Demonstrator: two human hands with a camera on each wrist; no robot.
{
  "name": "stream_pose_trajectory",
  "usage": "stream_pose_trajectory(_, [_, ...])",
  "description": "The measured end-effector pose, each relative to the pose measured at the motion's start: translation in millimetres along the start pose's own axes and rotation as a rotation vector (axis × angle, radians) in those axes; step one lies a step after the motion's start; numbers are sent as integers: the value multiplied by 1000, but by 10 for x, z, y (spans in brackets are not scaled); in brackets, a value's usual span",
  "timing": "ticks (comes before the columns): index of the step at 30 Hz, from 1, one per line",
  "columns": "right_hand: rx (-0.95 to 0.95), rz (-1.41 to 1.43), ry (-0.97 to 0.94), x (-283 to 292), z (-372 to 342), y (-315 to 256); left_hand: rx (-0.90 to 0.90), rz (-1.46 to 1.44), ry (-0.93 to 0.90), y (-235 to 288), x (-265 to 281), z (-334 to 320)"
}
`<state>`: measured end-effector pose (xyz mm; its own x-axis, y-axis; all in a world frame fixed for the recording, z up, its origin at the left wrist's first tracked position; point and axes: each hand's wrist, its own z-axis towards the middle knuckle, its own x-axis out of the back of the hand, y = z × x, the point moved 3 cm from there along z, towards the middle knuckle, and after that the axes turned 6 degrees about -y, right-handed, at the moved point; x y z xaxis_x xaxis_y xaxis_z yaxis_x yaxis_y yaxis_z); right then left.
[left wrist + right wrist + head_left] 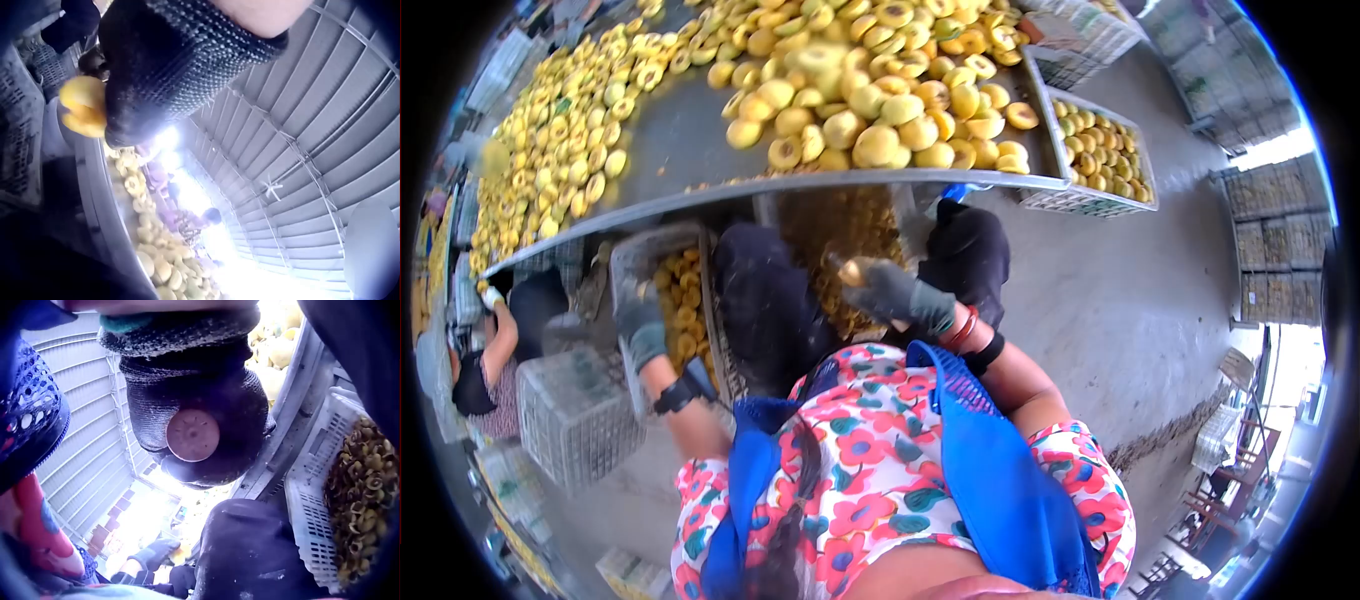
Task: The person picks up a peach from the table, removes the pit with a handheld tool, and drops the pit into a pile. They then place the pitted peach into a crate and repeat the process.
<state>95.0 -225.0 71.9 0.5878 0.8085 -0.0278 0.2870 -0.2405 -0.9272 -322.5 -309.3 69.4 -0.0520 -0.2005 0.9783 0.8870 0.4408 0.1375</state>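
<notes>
My gloved left hand (pixel 638 322) is over the left side of a crate of yellow fruit halves (pixel 685 300). In the left wrist view, that hand (pixel 147 75) holds a split yellow fruit (pixel 84 106) at its fingertips; the same fruit (pixel 180 554) shows low in the right wrist view. Between the knees, above a crate of brownish scraps (pixel 365 500), is my gloved right hand (pixel 885 292). Its fingers (pixel 212 472) are curled round something with a round, pinkish-brown end (pixel 193 435); the rest of it is hidden by the glove.
A metal-edged table (pixel 800 184) heaped with fruit halves (pixel 880 125) spans the front. Beyond its right end stands a full crate (pixel 1105 150). An upturned-looking grey crate (pixel 580 415) and another person's arm (pixel 500 340) are at the left. Stacked crates (pixel 1280 240) line the right.
</notes>
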Motion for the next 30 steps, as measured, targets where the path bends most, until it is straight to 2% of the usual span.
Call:
stream_pose_trajectory(1, [-29, -1, 4, 4, -19, -29, 109, 81, -104, -147, -58, 34])
stream_pose_trajectory(3, [-20, -54, 52, 18, -18, -70, -146, 40, 220, -36, -191, 210])
stream_pose_trajectory(5, [37, -135, 133, 28, -2, -78, -256, -151, 192, 789, -176, 453])
stream_pose_trajectory(6, [-5, -123, 110, 47, 14, -89, -309, -231, 181, 1247, -54, 492])
stream_pose_trajectory(7, [66, -176, 157, 50, 57, -26, -407, -342, 127, 1761, 79, 531])
stream_pose_trajectory(8, [118, -201, 178, 62, 83, 28, -618, -372, 202, 2016, -121, 678])
stream_pose_trajectory(9, [168, -224, 196, 86, 85, 35, -681, -353, 195, 2355, -234, 791])
stream_pose_trajectory(10, [139, -221, 213, 115, 54, -4, -655, -410, 99, 2613, -369, 874])
stream_pose_trajectory(12, [76, -203, 238, 146, -30, -77, -676, -272, -32, 3059, -669, 1060])
stream_pose_trajectory(13, [79, -214, 250, 158, -49, -79, -629, -122, -132, 3242, -818, 1130])
stream_pose_trajectory(15, [80, -234, 263, 189, -83, -58, -665, -6, -142, 3468, -900, 1130])
stream_pose_trajectory(18, [51, 54, 262, 159, -121, 53, -591, 63, -311, 3556, -878, 1228])
stream_pose_trajectory(21, [-45, 78, 218, 151, -165, -30, -579, 98, -372, 3517, -899, 1321])
stream_pose_trajectory(23, [-28, -70, 239, 144, -245, -221, -589, 64, -276, 3423, -999, 1359])
stream_pose_trajectory(27, [-8, -122, 274, 184, -290, -298, -547, -429, -39, 3055, -1178, 1409])
stream_pose_trajectory(29, [39, -1, 301, 186, -179, -136, -631, -889, 116, 2888, -1294, 1363])
stream_pose_trajectory(30, [78, 88, 303, 218, -100, -15, -479, -1171, -155, 2847, -1140, 1249])
